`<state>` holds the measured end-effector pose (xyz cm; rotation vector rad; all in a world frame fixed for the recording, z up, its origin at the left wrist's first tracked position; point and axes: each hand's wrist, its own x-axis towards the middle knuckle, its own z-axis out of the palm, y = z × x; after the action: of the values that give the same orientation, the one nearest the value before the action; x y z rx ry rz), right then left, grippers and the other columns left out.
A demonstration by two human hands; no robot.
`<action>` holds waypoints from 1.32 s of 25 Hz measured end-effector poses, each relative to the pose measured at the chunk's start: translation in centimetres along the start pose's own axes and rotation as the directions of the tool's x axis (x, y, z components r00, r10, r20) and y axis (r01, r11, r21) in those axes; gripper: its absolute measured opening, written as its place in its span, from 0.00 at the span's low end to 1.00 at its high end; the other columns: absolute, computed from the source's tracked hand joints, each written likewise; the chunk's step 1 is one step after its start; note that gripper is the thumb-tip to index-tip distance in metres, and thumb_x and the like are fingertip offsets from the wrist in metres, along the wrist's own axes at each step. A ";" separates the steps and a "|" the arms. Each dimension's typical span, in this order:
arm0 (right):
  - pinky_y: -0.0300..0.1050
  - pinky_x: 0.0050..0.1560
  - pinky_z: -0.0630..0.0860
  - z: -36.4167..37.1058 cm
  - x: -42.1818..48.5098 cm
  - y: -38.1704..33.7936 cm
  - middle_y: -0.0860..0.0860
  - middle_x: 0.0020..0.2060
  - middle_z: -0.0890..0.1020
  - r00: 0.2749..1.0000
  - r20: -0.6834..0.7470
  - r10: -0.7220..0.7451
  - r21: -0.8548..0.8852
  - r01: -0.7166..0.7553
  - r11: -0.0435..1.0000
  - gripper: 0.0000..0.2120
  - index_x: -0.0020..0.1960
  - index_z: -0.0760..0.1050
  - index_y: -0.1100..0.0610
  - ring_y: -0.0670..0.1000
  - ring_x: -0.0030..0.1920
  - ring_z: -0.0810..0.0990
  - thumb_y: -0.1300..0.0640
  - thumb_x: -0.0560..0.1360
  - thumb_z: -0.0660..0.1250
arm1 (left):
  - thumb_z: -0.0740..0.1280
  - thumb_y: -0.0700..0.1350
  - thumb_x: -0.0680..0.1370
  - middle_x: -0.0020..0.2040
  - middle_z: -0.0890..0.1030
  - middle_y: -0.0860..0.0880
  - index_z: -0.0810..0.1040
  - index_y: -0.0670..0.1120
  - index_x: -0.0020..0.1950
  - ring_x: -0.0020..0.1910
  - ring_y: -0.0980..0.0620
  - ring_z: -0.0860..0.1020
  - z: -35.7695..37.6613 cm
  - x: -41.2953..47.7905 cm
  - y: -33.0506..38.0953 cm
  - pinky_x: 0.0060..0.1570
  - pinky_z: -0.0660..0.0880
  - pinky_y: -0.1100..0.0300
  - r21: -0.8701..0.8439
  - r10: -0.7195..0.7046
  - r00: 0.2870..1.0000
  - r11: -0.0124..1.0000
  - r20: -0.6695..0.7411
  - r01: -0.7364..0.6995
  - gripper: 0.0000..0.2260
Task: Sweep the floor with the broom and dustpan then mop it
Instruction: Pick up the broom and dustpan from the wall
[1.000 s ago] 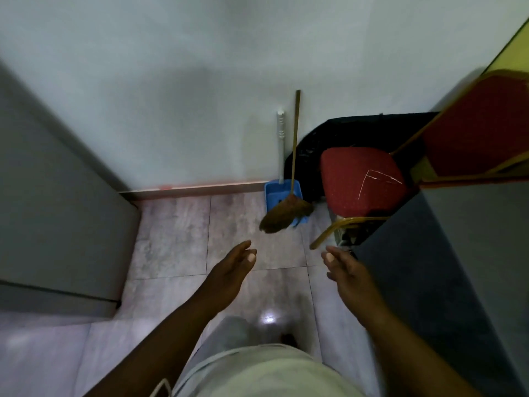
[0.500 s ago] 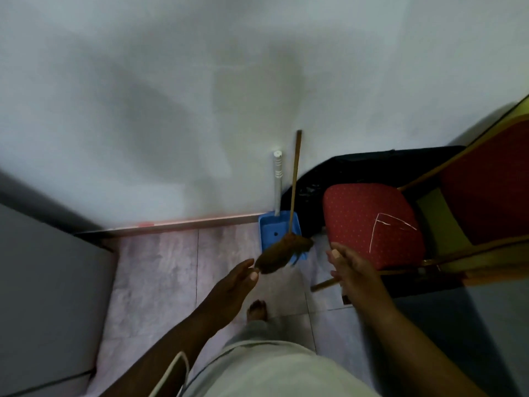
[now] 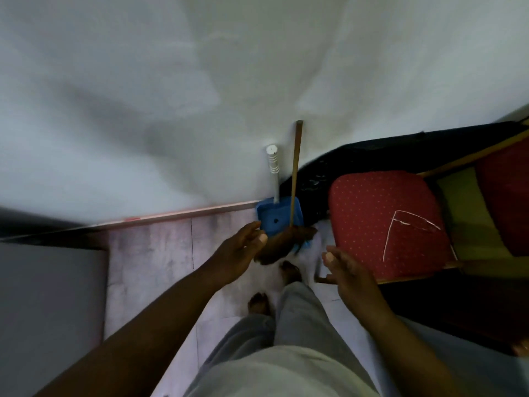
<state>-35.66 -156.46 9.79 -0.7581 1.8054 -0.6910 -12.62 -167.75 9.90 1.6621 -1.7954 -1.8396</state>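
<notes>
Stepped in closer vs 1 s ago; now standing right at broom (image 3: 293,173) & dustpan (image 3: 272,216), both leaning on wall by red chair (image 3: 380,219). Reaching w/ left hand (image 3: 240,250), fingers loose & open, near dustpan; holding right hand (image 3: 349,270) open, empty, beside chair. Grabbed nothing yet, so prob. pickup next, sweeping not begun.

Blue dustpan (image 3: 279,217) standing upright on tiled floor against white wall, grey ribbed handle up, broom (image 3: 293,179) with thin wooden stick leaning alongside, brown bristles in front of pan
</notes>
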 end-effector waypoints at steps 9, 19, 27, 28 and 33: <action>0.48 0.58 0.75 0.8 21.4 -5.2 0.53 0.61 0.78 1.000 0.021 0.010 -0.080 -0.009 0.997 0.23 0.71 0.69 0.56 0.54 0.58 0.78 0.46 0.80 0.61 | 0.62 0.59 0.80 0.66 0.74 0.52 0.63 0.52 0.76 0.57 0.60 0.73 -1.5 17.5 2.0 0.56 0.68 0.65 -0.033 -0.113 0.986 0.993 -0.122 0.110 0.26; 0.36 0.49 0.70 3.9 34.1 -7.8 0.51 0.60 0.80 0.986 -0.012 -0.167 -0.432 0.145 0.890 0.18 0.64 0.75 0.53 0.51 0.57 0.80 0.46 0.78 0.63 | 0.70 0.57 0.76 0.66 0.77 0.45 0.70 0.45 0.72 0.64 0.47 0.74 -2.2 32.4 1.8 0.66 0.70 0.54 0.037 -0.124 0.952 0.990 -0.279 0.139 0.29; 0.40 0.47 0.70 4.0 31.0 -7.9 0.52 0.51 0.82 0.967 0.093 -0.238 -0.521 0.251 0.816 0.13 0.58 0.75 0.57 0.51 0.52 0.80 0.50 0.81 0.59 | 0.68 0.50 0.78 0.51 0.77 0.53 0.73 0.44 0.63 0.51 0.54 0.75 -0.5 28.9 0.3 0.48 0.68 0.68 0.060 0.029 0.890 0.998 -0.455 -0.002 0.17; 0.39 0.47 0.71 3.9 30.2 -8.2 0.50 0.50 0.81 0.966 0.100 -0.237 -0.499 0.255 0.829 0.13 0.58 0.75 0.56 0.50 0.51 0.80 0.50 0.81 0.60 | 0.68 0.50 0.78 0.49 0.77 0.53 0.73 0.43 0.62 0.49 0.55 0.75 -0.6 27.9 0.0 0.44 0.68 0.72 0.074 0.046 0.886 0.997 -0.461 -0.013 0.16; 0.35 0.45 0.68 4.7 25.1 -10.8 0.44 0.44 0.77 0.935 0.167 -0.313 -0.447 0.354 0.821 0.11 0.56 0.76 0.54 0.43 0.45 0.75 0.49 0.80 0.61 | 0.69 0.48 0.78 0.47 0.78 0.53 0.74 0.42 0.58 0.45 0.55 0.75 -2.7 21.6 0.2 0.37 0.65 0.77 0.077 0.073 0.832 0.996 -0.550 -0.037 0.14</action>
<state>-36.46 -182.99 1.80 -1.4394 1.7963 -0.4245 -19.61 -184.38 -2.26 1.8835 -1.6252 -1.1089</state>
